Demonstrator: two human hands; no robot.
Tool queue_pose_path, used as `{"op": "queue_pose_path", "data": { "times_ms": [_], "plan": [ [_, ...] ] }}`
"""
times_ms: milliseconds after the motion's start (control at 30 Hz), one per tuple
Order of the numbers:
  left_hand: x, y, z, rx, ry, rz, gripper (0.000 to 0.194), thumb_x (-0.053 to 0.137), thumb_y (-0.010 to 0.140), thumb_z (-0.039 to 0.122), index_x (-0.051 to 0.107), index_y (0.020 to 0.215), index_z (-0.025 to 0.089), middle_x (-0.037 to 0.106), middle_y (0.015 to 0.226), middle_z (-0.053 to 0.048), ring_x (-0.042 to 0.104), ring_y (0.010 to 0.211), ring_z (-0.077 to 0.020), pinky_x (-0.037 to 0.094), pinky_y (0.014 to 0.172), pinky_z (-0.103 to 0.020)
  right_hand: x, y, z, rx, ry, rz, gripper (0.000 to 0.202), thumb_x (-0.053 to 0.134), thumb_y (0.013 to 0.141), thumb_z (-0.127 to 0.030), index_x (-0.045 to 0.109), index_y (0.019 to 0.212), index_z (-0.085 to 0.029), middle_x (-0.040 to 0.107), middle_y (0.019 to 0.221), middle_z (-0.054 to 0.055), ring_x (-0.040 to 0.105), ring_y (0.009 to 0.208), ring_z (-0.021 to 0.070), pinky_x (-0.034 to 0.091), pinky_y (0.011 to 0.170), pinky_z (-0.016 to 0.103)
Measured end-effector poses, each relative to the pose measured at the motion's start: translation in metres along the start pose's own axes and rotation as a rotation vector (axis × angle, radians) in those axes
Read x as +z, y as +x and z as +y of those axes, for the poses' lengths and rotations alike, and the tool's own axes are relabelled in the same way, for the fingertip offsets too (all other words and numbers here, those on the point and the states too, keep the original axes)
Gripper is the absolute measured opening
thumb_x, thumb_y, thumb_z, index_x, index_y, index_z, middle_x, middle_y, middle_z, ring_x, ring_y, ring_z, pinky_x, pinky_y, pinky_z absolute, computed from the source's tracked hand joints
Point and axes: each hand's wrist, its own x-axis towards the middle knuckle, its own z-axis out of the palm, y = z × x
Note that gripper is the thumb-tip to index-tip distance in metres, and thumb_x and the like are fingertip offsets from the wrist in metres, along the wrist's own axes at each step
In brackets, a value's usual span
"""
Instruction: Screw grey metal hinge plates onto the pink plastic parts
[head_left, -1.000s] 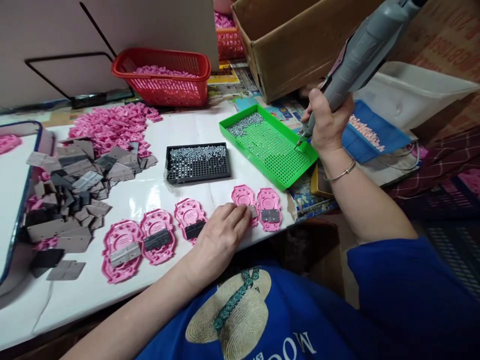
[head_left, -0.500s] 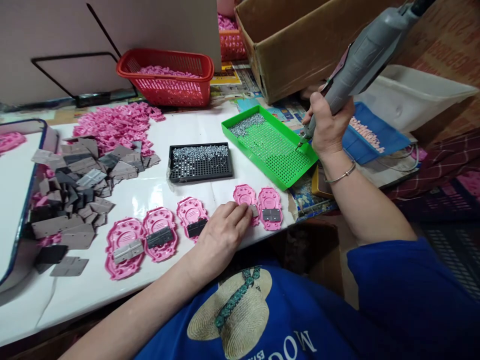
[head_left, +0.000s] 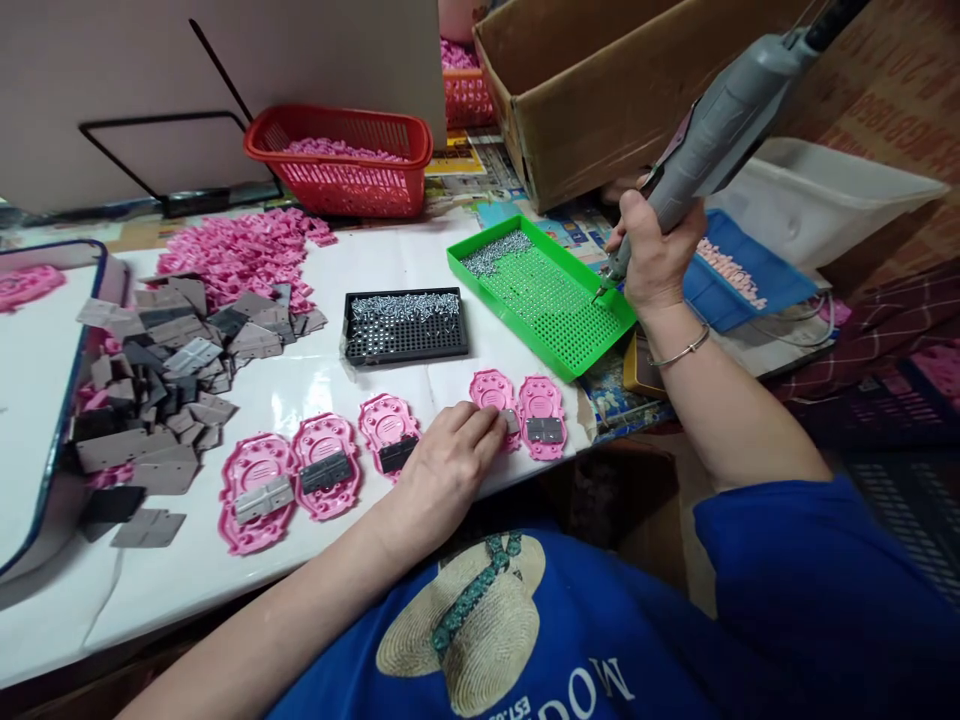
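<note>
My right hand [head_left: 660,245] is wrapped round a grey electric screwdriver [head_left: 720,120], its tip low over the green perforated tray [head_left: 570,325] of small screws. My left hand [head_left: 454,455] rests at the table's front edge, fingers pressed together on a grey plate [head_left: 510,422] lying on a pink part [head_left: 491,388]. Whether the fingertips grip it is hidden. Right of it lies another pink part [head_left: 541,400] with a dark plate. To the left lie a pink part [head_left: 386,412] with a black plate, partly behind my left hand, and two more [head_left: 325,430] [head_left: 259,455] with plates.
A black screw tray [head_left: 405,345] stands mid-table. At left are piled grey plates [head_left: 172,350], a pink heap [head_left: 240,250] and a white tray [head_left: 45,400]. Behind stand a red basket [head_left: 345,185] and a cardboard box [head_left: 585,130]; a blue tray [head_left: 765,285] is at right.
The view has shifted slightly, so the things at left appear a little further right. Both hands, the screwdriver and the pink parts show no clear movement otherwise.
</note>
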Motion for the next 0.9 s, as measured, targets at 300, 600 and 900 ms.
{"op": "queue_pose_path", "data": {
  "times_ms": [300,600,900],
  "plan": [
    [0.002,0.001,-0.006,-0.027,-0.092,-0.011,0.027,0.041,0.096,0.007,0.065,0.108,0.009,0.068,0.107,-0.013,0.057,0.093,-0.0208,0.054,0.083,-0.033,0.017,-0.02,-0.082,-0.117,0.173,-0.059,0.029,0.078,0.066,-0.043,0.055,0.082,-0.035,0.067,0.092,-0.011,0.043,0.049,0.0079,0.039,0.046,0.031],
    [0.014,-0.005,-0.009,-0.091,-0.22,0.089,0.022,0.041,0.097,0.007,0.053,0.115,0.006,0.064,0.086,-0.008,0.05,0.084,-0.0187,0.048,0.076,-0.029,0.03,-0.12,-0.15,0.072,0.361,-0.292,0.033,0.077,0.066,-0.053,0.063,0.087,-0.031,0.052,0.064,-0.004,0.041,0.041,0.0103,0.036,0.035,0.028],
    [0.013,-0.004,-0.004,-0.111,-0.147,0.012,0.036,0.03,0.099,0.009,0.041,0.133,0.007,0.061,0.091,-0.006,0.05,0.092,-0.0193,0.048,0.084,-0.03,0.028,-0.145,-0.158,0.236,0.481,-0.354,0.03,0.083,0.061,-0.039,0.069,0.084,-0.026,0.066,0.09,0.0,0.042,0.038,0.0084,0.032,0.032,0.031]
  ]
}}
